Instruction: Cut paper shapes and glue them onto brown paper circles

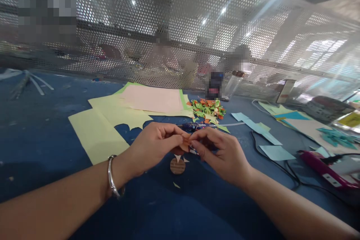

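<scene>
Orange paper piece [185,144], small and mostly covered by fingertips, sits between the two hands, raised above the blue tabletop [126,210] near the middle of the view. The left hand [156,144] has it pinched between thumb and bent fingers, with no gap showing; the right hand [222,152] closes thumb and forefinger on its opposite edge (the other fingers curl into shadow, so whatever lies beneath them is hard to tell). How the paper is folded cannot be made out.

Below the fingers is a round wooden disc [177,166], its upper part overlapped by a pale scrap [177,158]. Just behind the hands, a dark blue object [194,125] is partly blocked, too little of it showing to name. Farther back, a heap of orange and green paper bits [208,109] lies beside a pink sheet [152,99], which hides most of the green paper [184,99] under it. On the right, the magenta power strip [323,168] is cut off by the picture's edge. Behind the perforated screen [168,7], shapes blur, and some patches are pixelated.
</scene>
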Tool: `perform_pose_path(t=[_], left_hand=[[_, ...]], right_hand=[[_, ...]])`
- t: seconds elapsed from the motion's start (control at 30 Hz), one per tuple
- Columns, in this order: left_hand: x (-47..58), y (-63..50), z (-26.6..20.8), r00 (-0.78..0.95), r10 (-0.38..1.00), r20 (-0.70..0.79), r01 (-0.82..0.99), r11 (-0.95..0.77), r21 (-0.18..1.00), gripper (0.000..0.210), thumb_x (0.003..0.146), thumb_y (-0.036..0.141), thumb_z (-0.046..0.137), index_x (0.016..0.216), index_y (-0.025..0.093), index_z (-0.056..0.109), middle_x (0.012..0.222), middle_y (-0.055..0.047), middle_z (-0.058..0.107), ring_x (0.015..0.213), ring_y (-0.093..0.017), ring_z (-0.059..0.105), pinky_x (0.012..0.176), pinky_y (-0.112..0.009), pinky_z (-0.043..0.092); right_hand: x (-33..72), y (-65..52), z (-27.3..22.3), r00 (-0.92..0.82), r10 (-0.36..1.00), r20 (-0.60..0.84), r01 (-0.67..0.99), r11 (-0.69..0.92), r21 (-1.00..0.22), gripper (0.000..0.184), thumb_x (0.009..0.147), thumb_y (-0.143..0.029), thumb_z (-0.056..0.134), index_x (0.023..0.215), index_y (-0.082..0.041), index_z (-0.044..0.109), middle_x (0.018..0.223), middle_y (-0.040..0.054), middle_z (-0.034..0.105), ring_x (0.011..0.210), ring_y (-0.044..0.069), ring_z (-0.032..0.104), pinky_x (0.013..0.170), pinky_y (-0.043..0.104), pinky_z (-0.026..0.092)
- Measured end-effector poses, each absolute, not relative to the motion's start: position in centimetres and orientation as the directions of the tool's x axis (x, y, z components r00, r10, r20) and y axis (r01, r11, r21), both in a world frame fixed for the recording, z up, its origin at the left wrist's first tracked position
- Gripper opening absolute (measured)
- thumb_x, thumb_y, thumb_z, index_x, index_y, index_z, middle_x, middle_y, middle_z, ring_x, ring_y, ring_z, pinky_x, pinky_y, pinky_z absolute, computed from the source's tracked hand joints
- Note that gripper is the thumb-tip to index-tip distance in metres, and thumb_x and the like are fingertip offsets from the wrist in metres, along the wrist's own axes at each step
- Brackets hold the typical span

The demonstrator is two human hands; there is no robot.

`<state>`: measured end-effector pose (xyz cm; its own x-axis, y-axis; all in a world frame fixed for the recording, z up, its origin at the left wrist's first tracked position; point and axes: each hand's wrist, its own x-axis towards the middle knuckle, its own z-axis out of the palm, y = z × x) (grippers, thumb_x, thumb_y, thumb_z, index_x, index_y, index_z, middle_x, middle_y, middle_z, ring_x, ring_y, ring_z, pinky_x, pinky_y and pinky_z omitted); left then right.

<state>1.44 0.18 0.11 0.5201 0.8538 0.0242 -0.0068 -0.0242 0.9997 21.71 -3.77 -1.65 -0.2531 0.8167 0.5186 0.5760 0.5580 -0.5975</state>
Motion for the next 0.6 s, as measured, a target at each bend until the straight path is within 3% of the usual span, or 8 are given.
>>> perform_pose_path(t=[0.33,0.6], left_hand=[[1.50,-0.32,0.28,0.581,0.797,0.163,-0.058,-0.159,0.986,0.015,0.092,0.032,0.065,0.100,0.019,0.066,0.089,-0.003,0.073,0.086,-0.015,0.071,0.081,-0.028,0.058],[1.43,-0.31,0.17,0.620,0.767,0.163,-0.063,-0.159,0.985,0.016,0.098,0.036,0.057,0.100,0.020,0.055,0.091,-0.002,0.070,0.089,-0.016,0.071,0.085,-0.030,0.057]], right_hand=[[21.67,-3.58,-1.18,-0.140,0.881,0.451,0.502,0.456,-0.735,0.010,0.090,-0.028,0.066,0.094,-0.019,0.065,0.074,-0.0015,0.064,0.055,0.009,0.058,0.053,0.022,0.049],[21.53,-3.77,-0.77,-0.129,0.925,0.358,0.376,0.380,-0.845,0.013,0.089,-0.030,0.068,0.093,-0.018,0.068,0.075,-0.0008,0.067,0.049,0.007,0.058,0.044,0.018,0.048]])
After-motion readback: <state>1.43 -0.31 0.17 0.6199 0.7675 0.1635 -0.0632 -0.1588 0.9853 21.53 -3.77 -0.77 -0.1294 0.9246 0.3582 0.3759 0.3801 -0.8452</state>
